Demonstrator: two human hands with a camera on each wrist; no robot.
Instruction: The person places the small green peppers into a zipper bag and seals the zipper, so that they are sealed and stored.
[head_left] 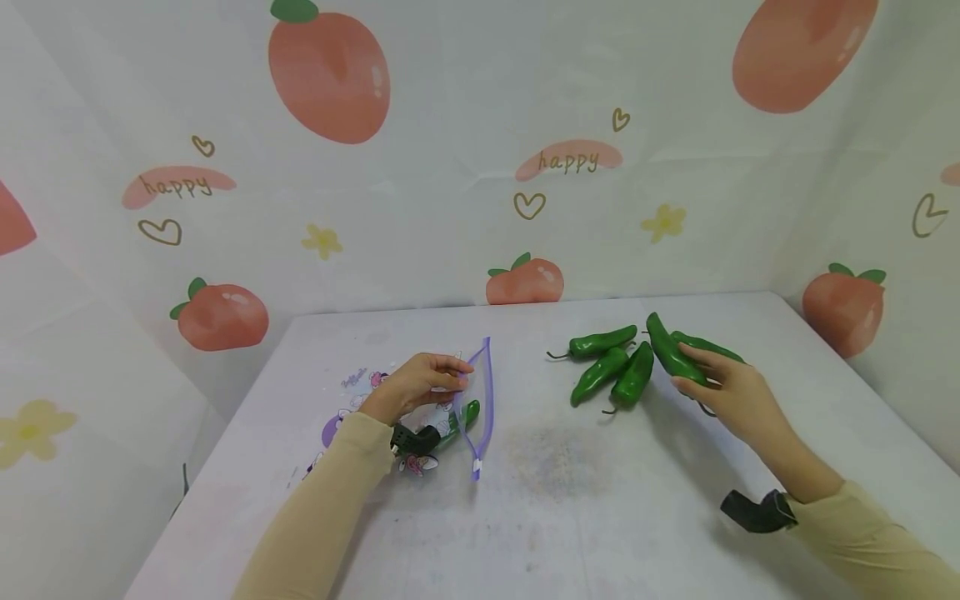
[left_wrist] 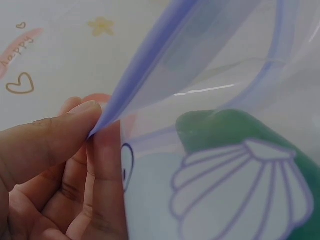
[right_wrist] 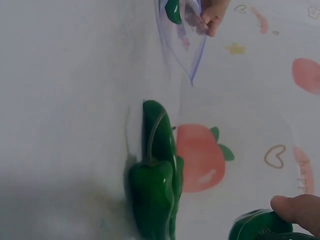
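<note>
Left hand (head_left: 415, 385) pinching zip bag (head_left: 480, 400) rim, mouth open; one pepper inside (head_left: 467, 414), partly hidden. Right hand (head_left: 731, 392) gripping green pepper (head_left: 671, 352) beside pile (head_left: 611, 367). Bare surface (head_left: 570, 500) between; far edge near.

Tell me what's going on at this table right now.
A person is working at a white table with both hands. The left hand pinches the purple zip edge of a clear printed bag and holds its mouth open; one green pepper already lies inside. The right hand grips another green pepper at the edge of a small pile. Three more loose peppers lie on the table between the hands, apart from the bag.
</note>
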